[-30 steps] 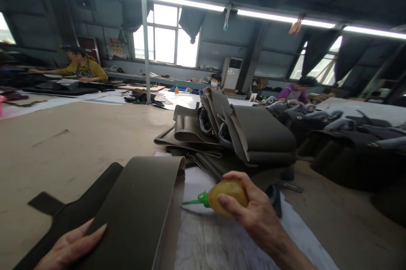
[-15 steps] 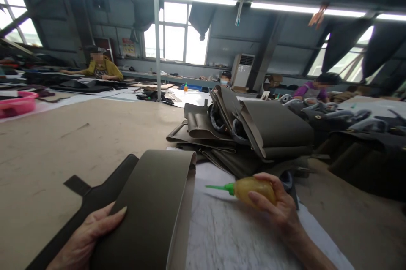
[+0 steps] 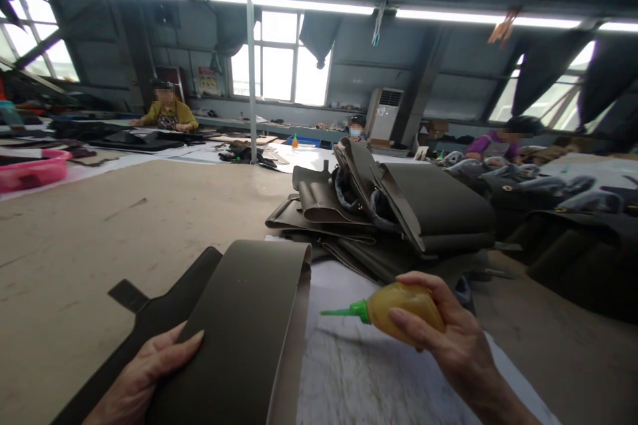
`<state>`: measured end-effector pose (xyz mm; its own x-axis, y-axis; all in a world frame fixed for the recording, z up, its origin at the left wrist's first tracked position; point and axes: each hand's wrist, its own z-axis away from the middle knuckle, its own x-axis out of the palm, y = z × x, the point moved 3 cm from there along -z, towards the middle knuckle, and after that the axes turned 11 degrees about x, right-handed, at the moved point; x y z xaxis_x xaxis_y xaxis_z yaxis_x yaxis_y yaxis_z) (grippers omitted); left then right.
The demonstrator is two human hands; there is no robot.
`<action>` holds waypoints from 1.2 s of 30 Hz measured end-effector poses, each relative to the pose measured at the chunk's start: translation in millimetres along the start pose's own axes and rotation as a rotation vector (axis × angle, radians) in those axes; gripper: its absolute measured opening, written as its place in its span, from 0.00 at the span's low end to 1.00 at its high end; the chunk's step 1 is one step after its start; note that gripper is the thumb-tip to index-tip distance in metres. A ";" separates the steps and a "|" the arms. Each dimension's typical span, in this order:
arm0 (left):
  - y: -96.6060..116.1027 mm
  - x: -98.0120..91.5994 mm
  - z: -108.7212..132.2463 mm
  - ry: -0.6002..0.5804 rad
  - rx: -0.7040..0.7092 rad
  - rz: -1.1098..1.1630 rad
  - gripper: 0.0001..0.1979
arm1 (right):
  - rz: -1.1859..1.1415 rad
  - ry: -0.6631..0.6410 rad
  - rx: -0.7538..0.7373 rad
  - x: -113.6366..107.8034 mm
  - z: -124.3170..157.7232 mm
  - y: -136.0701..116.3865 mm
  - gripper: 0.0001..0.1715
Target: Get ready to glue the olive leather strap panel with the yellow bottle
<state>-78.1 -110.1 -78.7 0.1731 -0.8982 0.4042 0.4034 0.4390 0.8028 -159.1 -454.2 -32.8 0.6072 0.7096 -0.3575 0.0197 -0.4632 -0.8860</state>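
A folded olive panel [image 3: 244,332] lies on a tan table [image 3: 74,245]. The left hand [image 3: 144,375] rests on the panel's near left side, fingers flat, pressing rather than gripping. Right of the panel, the right hand [image 3: 448,338] is closed around a yellow bottle [image 3: 403,305], held above a white sheet [image 3: 359,372], its green nozzle [image 3: 343,311] pointing at the panel's raised edge. Behind the panel sits a pile [image 3: 393,212] of similar pieces. A hard squeeze could drip onto the sheet or smear the panel's face; a lifted left hand might let the fold spring open.
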 end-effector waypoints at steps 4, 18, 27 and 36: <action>-0.4 0.1 -0.7 0.004 0.019 -0.028 0.33 | 0.054 -0.025 -0.034 -0.6 -6.7 -9.7 0.18; -0.5 0.7 1.4 0.015 0.056 -0.110 0.26 | 0.094 0.034 -0.190 25.6 -4.7 -6.3 0.16; -0.8 -5.3 -1.2 0.064 0.050 -0.116 0.27 | 0.152 0.033 -0.237 39.1 -15.9 1.4 0.15; 4.6 6.3 2.9 0.143 0.119 -0.048 0.26 | 0.177 -0.007 -0.302 41.5 -6.7 -2.8 0.14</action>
<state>-77.8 -113.7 -71.2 0.2853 -0.9087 0.3048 0.3067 0.3879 0.8692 -128.6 -427.1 -43.2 0.6166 0.6073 -0.5009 0.1494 -0.7151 -0.6829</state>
